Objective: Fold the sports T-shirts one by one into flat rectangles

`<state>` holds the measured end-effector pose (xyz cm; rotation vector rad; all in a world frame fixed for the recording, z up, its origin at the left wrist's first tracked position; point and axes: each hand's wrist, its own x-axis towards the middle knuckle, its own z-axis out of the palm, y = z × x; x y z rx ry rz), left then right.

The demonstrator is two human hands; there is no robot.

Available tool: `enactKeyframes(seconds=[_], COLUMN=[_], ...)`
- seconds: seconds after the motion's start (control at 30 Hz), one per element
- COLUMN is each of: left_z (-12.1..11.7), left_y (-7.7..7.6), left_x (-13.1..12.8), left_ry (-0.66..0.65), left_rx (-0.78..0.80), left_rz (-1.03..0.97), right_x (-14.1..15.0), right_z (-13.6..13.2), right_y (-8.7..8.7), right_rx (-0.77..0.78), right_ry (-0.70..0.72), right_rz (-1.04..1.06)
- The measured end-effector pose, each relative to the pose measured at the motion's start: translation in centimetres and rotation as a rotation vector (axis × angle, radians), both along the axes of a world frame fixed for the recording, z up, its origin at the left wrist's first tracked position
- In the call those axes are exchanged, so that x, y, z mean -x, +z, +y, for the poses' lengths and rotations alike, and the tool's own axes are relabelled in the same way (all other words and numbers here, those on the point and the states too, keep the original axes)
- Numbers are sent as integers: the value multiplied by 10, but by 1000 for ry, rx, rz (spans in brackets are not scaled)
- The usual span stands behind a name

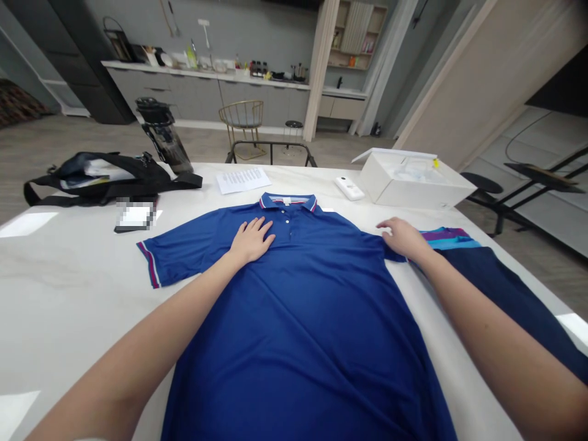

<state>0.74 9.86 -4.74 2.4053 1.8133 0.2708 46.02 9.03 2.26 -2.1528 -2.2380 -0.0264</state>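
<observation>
A blue short-sleeved polo shirt [294, 312] lies spread front side up, its collar pointing away from me. Striped trim in red, white and light blue edges its collar and the sleeve on the left. My left hand [252, 241] rests flat on the chest, left of the buttons, with its fingers spread. At the right-hand sleeve is my right hand [403, 237], its visible thumb and finger bent and apart. It covers part of that sleeve, and its other fingers are hidden. The shirt's bottom hem runs out of view.
A dark garment with purple and light-blue bands [487, 275] lies at the right of the white table [82, 318]. Farther back are an open white box [408, 180], a white remote-like device [349, 188], a printed sheet [243, 180], a black bag [105, 177] and a dark bottle [165, 135].
</observation>
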Motion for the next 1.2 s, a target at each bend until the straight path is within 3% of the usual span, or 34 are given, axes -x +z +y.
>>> enactKeyframes(seconds=[0.07, 0.13, 0.27, 0.4, 0.53, 0.63, 0.77, 0.93, 1.03, 1.1, 1.2], left_z=[3, 13, 52, 87, 96, 100, 112, 113, 109, 110, 119], left_y=[5, 11, 15, 9, 3, 2, 6, 14, 19, 20, 19], left_x=[0, 3, 17, 32, 43, 54, 65, 54, 42, 39, 42], left_ry=[2, 58, 277, 308, 218, 209, 295, 373, 391, 357, 279], left_rx=[-47, -97, -152, -62, -42, -98, -139, -229, -228, -137, -71], left_rz=[-12, -43, -85, -69, -26, -14, 22, 47, 55, 44, 10], right_x=[30, 60, 99, 106, 101, 100, 109, 135, 137, 126, 96], right_z=[26, 53, 99, 119, 119, 125, 146, 147, 146, 150, 157], right_y=[-10, -20, -29, -23, -15, -17, -33, -53, -52, -45, -27], right_rx=[6, -27, 182, 449, 720, 485, 45, -192, -141, 21, 252], right_ry=[30, 67, 8, -63, 61, 108, 61, 13, -104, -169, -152], right_rz=[265, 402, 550, 625, 662, 668, 349, 134, 188, 211, 215])
